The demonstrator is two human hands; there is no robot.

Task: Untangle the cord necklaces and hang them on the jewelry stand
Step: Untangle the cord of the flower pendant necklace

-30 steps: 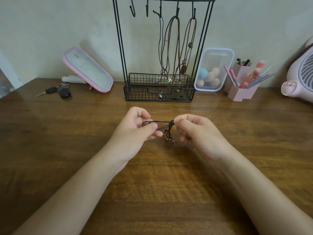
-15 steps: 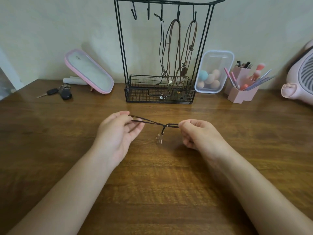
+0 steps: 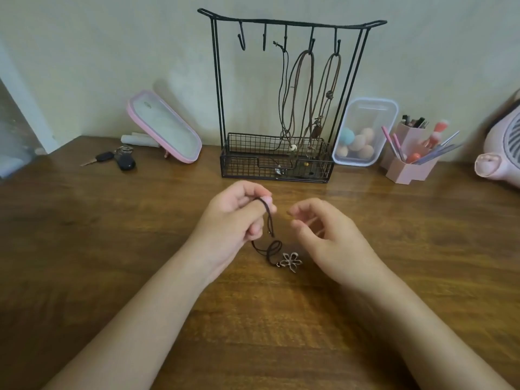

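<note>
I am pinching the dark cord necklace (image 3: pixel 269 220) in my left hand (image 3: pixel 233 220) — its top is looping over my fingertips while the flower pendant (image 3: pixel 292 261) is lying on the table (image 3: pixel 140 249) just below. My right hand (image 3: pixel 329 235) is hovering beside it, fingers loosely curled, holding nothing. I should be teasing the small coil open gently (no yanking) before lifting it to a free hook (image 3: pixel 242 42) on the jewelry stand (image 3: pixel 219 94).

Wooden table (image 3: pixel 84 249) against a pale wall (image 3: pixel 112 52).
Soft, even light falls on the dark-grained top. Along the back edge sit keys (image 3: pixel 121 160), a tilted pink-rimmed mirror (image 3: pixel 166 128), a clear box (image 3: pixel 368 108), a pink pen holder (image 3: pixel 408 171) and a pink fan (image 3: pixel 503 147).
</note>
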